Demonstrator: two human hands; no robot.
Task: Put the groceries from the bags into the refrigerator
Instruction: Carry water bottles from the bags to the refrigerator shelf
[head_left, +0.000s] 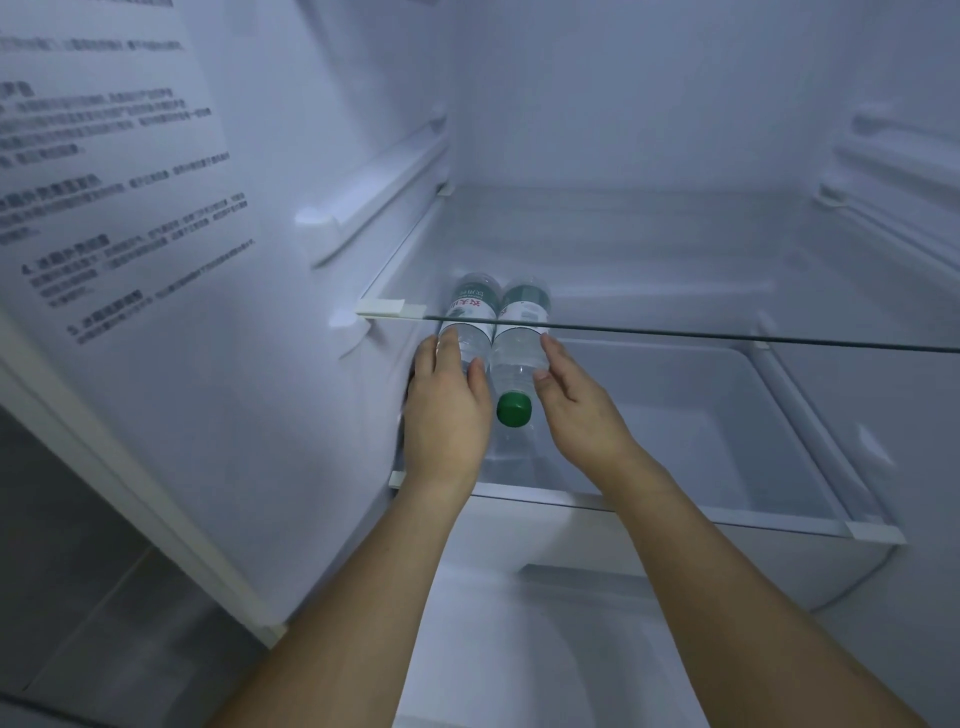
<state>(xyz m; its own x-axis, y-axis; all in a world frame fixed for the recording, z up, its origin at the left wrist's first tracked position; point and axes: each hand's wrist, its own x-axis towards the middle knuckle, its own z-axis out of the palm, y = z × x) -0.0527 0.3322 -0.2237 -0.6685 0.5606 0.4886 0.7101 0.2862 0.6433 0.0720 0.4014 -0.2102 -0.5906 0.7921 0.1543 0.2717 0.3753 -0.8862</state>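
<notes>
Two clear water bottles lie side by side on the lower glass shelf (675, 512) of the refrigerator, at its left end. The left bottle (470, 312) is partly covered by my left hand (447, 400), which rests over its near end with fingers fairly straight. The right bottle (514, 353) has a green cap (514, 409) pointing toward me. My right hand (576, 405) touches the right side of that bottle with straight fingers and thumb beside it. Both bottles carry green and white labels.
An upper glass shelf (727, 335) crosses just above the bottles. A white drawer (727, 415) shows through the lower shelf. The left fridge wall carries a printed sheet (114, 182). Grey floor tiles (78, 597) lie at the lower left.
</notes>
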